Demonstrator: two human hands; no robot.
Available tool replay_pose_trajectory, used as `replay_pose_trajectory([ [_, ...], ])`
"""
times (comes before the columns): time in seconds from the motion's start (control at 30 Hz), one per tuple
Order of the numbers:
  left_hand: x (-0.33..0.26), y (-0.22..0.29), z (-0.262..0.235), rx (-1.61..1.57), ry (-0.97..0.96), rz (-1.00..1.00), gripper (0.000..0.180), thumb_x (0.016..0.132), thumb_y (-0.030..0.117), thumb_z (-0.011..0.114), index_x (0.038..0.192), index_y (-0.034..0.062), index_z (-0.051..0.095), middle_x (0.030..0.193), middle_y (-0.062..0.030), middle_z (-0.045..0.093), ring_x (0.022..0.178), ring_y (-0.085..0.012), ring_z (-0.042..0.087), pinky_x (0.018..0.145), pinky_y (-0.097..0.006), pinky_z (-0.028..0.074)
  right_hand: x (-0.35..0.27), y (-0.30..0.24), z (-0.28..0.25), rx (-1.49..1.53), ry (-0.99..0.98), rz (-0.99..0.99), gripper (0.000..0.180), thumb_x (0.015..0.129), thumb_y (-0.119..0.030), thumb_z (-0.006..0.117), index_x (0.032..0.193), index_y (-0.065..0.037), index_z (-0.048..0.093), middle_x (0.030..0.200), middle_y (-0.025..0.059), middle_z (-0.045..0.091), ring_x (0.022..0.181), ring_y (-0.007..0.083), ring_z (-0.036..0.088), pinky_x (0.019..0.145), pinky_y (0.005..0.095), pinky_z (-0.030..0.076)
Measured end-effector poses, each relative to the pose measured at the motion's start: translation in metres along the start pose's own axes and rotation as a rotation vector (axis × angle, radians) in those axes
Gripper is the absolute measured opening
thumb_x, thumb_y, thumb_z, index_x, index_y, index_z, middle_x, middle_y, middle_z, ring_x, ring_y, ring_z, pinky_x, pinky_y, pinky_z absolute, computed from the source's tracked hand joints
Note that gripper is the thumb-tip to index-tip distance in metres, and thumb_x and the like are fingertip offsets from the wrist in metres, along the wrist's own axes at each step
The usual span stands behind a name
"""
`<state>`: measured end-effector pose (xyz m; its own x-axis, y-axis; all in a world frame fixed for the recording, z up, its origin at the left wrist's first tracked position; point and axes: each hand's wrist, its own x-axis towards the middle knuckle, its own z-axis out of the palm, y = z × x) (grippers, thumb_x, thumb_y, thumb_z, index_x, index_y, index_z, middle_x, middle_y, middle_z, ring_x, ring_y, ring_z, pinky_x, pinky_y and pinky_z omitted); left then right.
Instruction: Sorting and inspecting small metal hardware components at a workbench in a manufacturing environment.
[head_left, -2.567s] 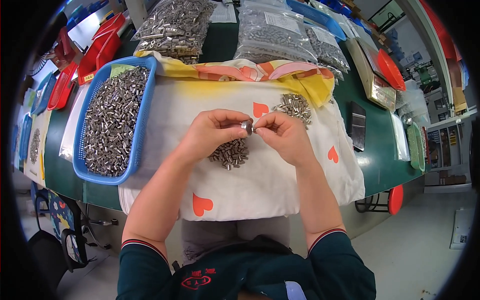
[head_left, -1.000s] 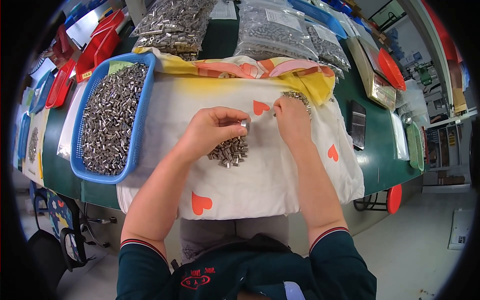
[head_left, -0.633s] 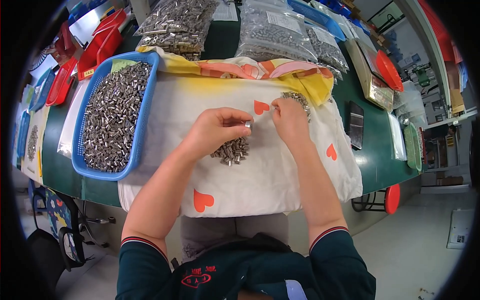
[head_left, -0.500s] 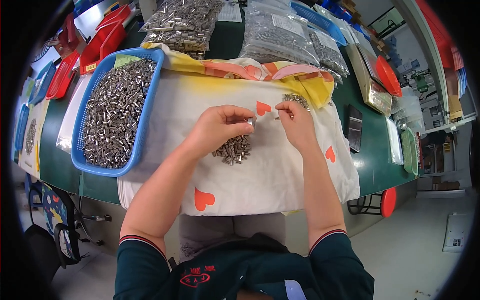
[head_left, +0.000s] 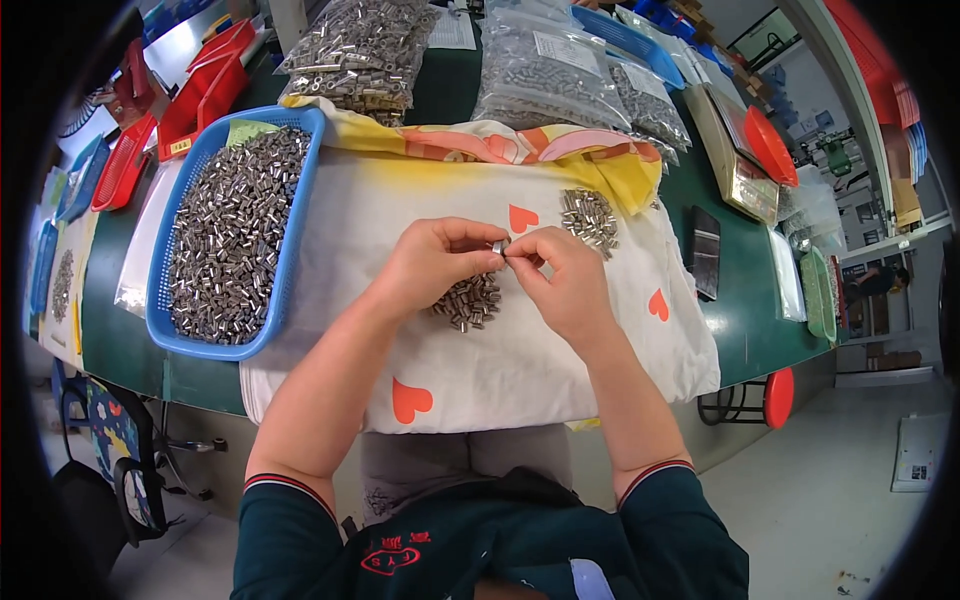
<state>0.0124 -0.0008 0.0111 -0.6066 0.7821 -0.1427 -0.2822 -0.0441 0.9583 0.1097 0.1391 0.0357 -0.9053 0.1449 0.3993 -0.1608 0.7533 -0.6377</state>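
Over the white cloth, my left hand (head_left: 425, 262) pinches a short, shiny metal cylinder (head_left: 499, 246) between thumb and fingertips. My right hand (head_left: 568, 285) meets it from the right, its thumb and forefinger pressed together at the cylinder's end. Whatever lies between those right fingertips is too small and covered to make out. Partly under my left hand is a heap of similar dark metal cylinders (head_left: 468, 303). A second pile of small metal parts (head_left: 590, 218), lighter in tone, lies beyond my right hand, beside the yellow edge of the cloth (head_left: 510, 375).
On the left stands a blue basket (head_left: 158, 290) full of metal cylinders. Clear bags of metal parts (head_left: 550, 75) line the back of the green table (head_left: 745, 335). A dark phone (head_left: 706, 255) lies on the right, near a scale with a red dish (head_left: 770, 148).
My right hand has moved left from the lighter pile to the cylinder in my left hand, uncovering that pile. My left hand keeps its pinch and has hardly moved.
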Motion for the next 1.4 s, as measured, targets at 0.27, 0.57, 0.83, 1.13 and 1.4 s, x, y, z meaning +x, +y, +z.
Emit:
replay_pose_trajectory([
  [0.27, 0.000, 0.007, -0.005, 0.121, -0.098, 0.253, 0.025, 0.070, 0.007, 0.068, 0.093, -0.0012, 0.062, 0.083, -0.0058, 0.064, 0.074, -0.0086, 0.058, 0.068, -0.022, 0.048, -0.004, -0.001, -0.005, 0.128, 0.023, 0.163, 0.006, 0.073, 0.002, 0.058, 0.079, 0.001, 0.060, 0.077, 0.0086, 0.060, 0.070, 0.0149, 0.056, 0.066, 0.0241, 0.044],
  [0.57, -0.010, 0.007, -0.024, 0.194, -0.070, 0.273, 0.025, 0.069, 0.006, 0.067, 0.092, -0.0014, 0.062, 0.084, -0.0069, 0.064, 0.076, -0.0101, 0.059, 0.070, -0.022, 0.048, 0.011, 0.015, 0.010, 0.425, -0.185, 0.262, 0.014, 0.076, 0.002, 0.056, 0.090, 0.000, 0.053, 0.081, 0.0009, 0.053, 0.071, 0.0063, 0.048, 0.064, 0.0185, 0.039],
  [0.83, -0.004, 0.016, -0.027, -0.040, 0.034, 0.328, 0.029, 0.070, 0.009, 0.067, 0.097, 0.0000, 0.060, 0.087, -0.0048, 0.062, 0.078, -0.0102, 0.058, 0.070, -0.023, 0.048, -0.038, 0.039, -0.018, 0.196, -0.037, 0.405, 0.015, 0.079, 0.000, 0.052, 0.094, 0.001, 0.054, 0.082, 0.0016, 0.052, 0.072, 0.0078, 0.047, 0.068, 0.0194, 0.040],
  [1.13, -0.031, 0.023, -0.019, -0.475, 0.158, 0.151, 0.028, 0.079, 0.017, 0.060, 0.104, 0.0068, 0.054, 0.088, 0.0007, 0.057, 0.077, -0.0079, 0.055, 0.065, -0.022, 0.045, -0.117, 0.032, -0.060, -0.201, 0.063, 0.405, 0.016, 0.080, -0.004, 0.051, 0.095, 0.002, 0.054, 0.085, 0.0053, 0.055, 0.075, 0.0109, 0.051, 0.069, 0.0222, 0.042],
  [1.4, -0.080, -0.008, -0.025, -0.598, 0.243, 0.152, 0.025, 0.083, 0.020, 0.056, 0.105, 0.0091, 0.053, 0.089, 0.0037, 0.055, 0.077, -0.0068, 0.051, 0.068, -0.021, 0.043, -0.149, 0.058, -0.036, -0.156, 0.224, 0.356, 0.017, 0.081, -0.009, 0.051, 0.094, 0.001, 0.056, 0.084, 0.0076, 0.057, 0.073, 0.0156, 0.053, 0.065, 0.0252, 0.042],
])
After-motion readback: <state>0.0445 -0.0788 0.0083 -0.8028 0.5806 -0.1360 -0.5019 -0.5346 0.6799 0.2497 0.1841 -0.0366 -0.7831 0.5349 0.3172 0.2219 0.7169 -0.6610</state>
